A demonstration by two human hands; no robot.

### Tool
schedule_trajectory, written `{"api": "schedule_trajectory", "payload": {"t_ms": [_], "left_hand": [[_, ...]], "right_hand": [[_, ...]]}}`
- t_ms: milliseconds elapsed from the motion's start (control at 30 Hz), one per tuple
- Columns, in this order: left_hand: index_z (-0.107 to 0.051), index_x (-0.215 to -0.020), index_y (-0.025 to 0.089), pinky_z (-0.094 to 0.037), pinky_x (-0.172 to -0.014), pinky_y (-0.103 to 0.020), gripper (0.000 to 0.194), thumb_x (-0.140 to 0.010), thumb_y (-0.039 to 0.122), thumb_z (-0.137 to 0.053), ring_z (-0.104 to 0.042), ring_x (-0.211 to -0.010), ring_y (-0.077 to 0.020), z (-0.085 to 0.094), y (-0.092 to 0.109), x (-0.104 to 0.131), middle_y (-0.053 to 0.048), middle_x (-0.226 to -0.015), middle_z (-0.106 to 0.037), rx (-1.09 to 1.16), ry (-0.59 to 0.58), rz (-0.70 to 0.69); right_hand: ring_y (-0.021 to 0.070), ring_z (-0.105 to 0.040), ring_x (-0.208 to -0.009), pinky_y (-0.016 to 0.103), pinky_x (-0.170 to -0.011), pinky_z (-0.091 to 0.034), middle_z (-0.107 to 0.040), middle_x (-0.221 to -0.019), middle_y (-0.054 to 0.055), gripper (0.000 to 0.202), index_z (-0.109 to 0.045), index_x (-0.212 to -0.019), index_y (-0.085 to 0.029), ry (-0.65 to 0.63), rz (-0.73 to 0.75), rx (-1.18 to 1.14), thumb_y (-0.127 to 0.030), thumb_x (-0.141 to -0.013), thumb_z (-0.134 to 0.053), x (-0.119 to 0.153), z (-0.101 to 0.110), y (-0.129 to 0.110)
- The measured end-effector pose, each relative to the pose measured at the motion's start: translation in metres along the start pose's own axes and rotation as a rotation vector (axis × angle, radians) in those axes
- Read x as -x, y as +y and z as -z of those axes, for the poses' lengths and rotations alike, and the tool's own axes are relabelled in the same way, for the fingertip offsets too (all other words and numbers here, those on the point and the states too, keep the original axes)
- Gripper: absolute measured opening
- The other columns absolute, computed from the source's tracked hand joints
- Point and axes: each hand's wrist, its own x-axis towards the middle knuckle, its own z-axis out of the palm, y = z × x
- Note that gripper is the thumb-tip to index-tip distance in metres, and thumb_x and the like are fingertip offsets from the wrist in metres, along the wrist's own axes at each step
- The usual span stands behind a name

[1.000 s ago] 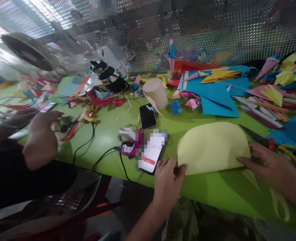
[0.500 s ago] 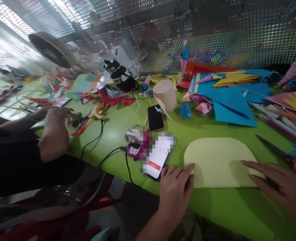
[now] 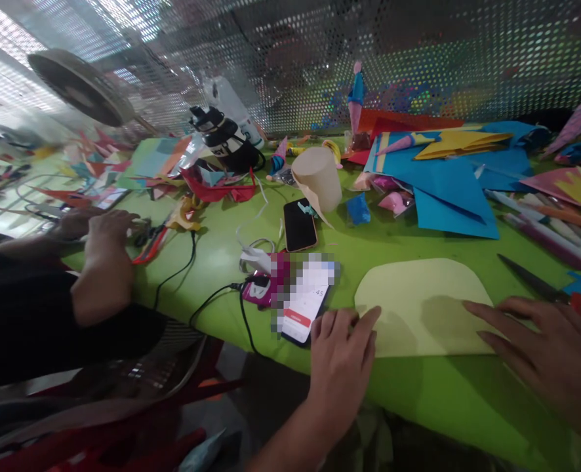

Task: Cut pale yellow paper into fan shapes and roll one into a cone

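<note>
In the head view, the yellow paper (image 3: 423,288) is lying flat on the green table (image 3: 433,400), straight edge toward the person. The left hand (image 3: 340,357) is touching its left end, fingers loosely curled; the right hand (image 3: 546,337) is spreading open fingers over its right end, neither gripping. Pressing lightly and evenly would be keeping it from sliding or creasing. Scissors (image 3: 529,275) and a lit phone (image 3: 303,318) are flanking it; behind, a perforated screen (image 3: 418,65) is letting light through.

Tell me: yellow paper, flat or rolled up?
Flat: the yellow paper lies on the green table, its outline uncurled; whether it is folded double, I cannot tell.
</note>
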Motion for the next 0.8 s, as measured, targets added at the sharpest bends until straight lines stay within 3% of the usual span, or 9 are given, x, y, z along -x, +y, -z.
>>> {"api": "schedule_trajectory", "payload": {"t_ms": [100,167,233,300,367,433,533,667,800], "left_hand": [[-0.063,-0.136,0.035,-0.046,-0.084,-0.036,0.047,-0.097,0.009,-0.054,-0.059,-0.104,-0.0227,0.004,-0.001,-0.005,-0.007,-0.118,-0.066,-0.042,-0.092,-0.248],[-0.059,-0.140,0.033,-0.049,-0.086,-0.035,0.048,-0.097,0.012,-0.054,-0.058,-0.109,-0.0233,0.008,-0.002,-0.010,-0.007,-0.128,-0.063,-0.034,-0.275,-0.440],[-0.053,-0.146,0.031,-0.051,-0.090,-0.035,0.051,-0.098,0.014,-0.051,-0.057,-0.113,-0.0237,0.013,-0.001,-0.013,-0.007,-0.134,-0.060,-0.060,-0.427,-0.467],[-0.048,-0.150,0.027,-0.050,-0.097,-0.037,0.053,-0.098,0.014,-0.048,-0.054,-0.119,-0.0245,0.018,0.003,-0.012,-0.008,-0.140,-0.057,-0.085,-0.493,-0.452],[-0.044,-0.153,0.020,-0.046,-0.105,-0.040,0.055,-0.099,0.023,-0.050,-0.049,-0.128,-0.0274,0.019,0.010,-0.006,-0.011,-0.148,-0.052,-0.087,-0.501,-0.429],[-0.039,-0.156,0.014,-0.041,-0.111,-0.044,0.067,-0.099,0.045,-0.053,-0.044,-0.134,-0.0318,0.018,0.016,0.002,-0.017,-0.154,-0.045,-0.087,-0.480,-0.410],[-0.033,-0.161,0.021,-0.037,-0.113,-0.051,0.082,-0.095,0.068,-0.049,-0.045,-0.134,-0.0364,0.011,0.022,0.013,-0.021,-0.155,-0.042,-0.132,-0.424,-0.411],[-0.032,-0.161,0.030,-0.038,-0.111,-0.053,0.080,-0.094,0.070,-0.048,-0.049,-0.131,-0.0364,0.002,0.024,0.018,-0.021,-0.152,-0.044,-0.175,-0.360,-0.412],[-0.047,-0.153,0.023,-0.038,-0.113,-0.053,0.077,-0.091,0.068,-0.057,-0.047,-0.134,-0.0368,-0.003,0.023,0.020,-0.021,-0.153,-0.045,-0.180,-0.337,-0.412]], "right_hand": [[0.0341,-0.065,-0.111,0.048,-0.087,-0.055,-0.066,-0.126,0.010,0.080,-0.046,-0.153,-0.046,-0.036,0.124,-0.006,-0.002,-0.087,-0.049,-0.004,0.011,-0.012],[0.0303,-0.066,-0.108,0.042,-0.083,-0.056,-0.067,-0.126,0.008,0.089,-0.045,-0.154,-0.046,-0.059,0.189,-0.041,0.006,-0.081,-0.043,-0.007,0.016,-0.018],[0.0296,-0.066,-0.106,0.040,-0.080,-0.056,-0.067,-0.124,0.007,0.087,-0.049,-0.151,-0.045,-0.065,0.188,-0.083,0.006,-0.082,-0.041,-0.009,0.017,-0.021],[0.0286,-0.065,-0.105,0.038,-0.080,-0.055,-0.068,-0.121,0.007,0.082,-0.054,-0.149,-0.043,-0.063,0.174,-0.122,0.005,-0.084,-0.041,-0.010,0.017,-0.021],[0.0273,-0.064,-0.104,0.037,-0.081,-0.054,-0.068,-0.119,0.007,0.077,-0.056,-0.147,-0.041,-0.047,0.167,-0.149,0.004,-0.087,-0.041,-0.012,0.016,-0.020],[0.0267,-0.064,-0.104,0.036,-0.080,-0.053,-0.068,-0.118,0.007,0.073,-0.059,-0.145,-0.039,-0.027,0.165,-0.159,0.003,-0.089,-0.041,-0.014,0.016,-0.019],[0.0267,-0.065,-0.101,0.035,-0.076,-0.052,-0.069,-0.116,0.009,0.063,-0.066,-0.138,-0.035,-0.030,0.168,-0.152,0.000,-0.092,-0.041,-0.017,0.021,-0.019],[0.0311,-0.067,-0.104,0.042,-0.082,-0.051,-0.072,-0.121,0.011,0.044,-0.061,-0.144,-0.029,-0.020,0.098,-0.088,-0.025,-0.103,-0.046,-0.017,0.040,-0.044],[0.0326,-0.058,-0.131,0.053,-0.107,-0.044,-0.060,-0.151,0.011,0.056,-0.050,-0.153,-0.020,0.032,0.159,-0.182,-0.043,-0.103,-0.050,-0.008,0.050,-0.099]]}}
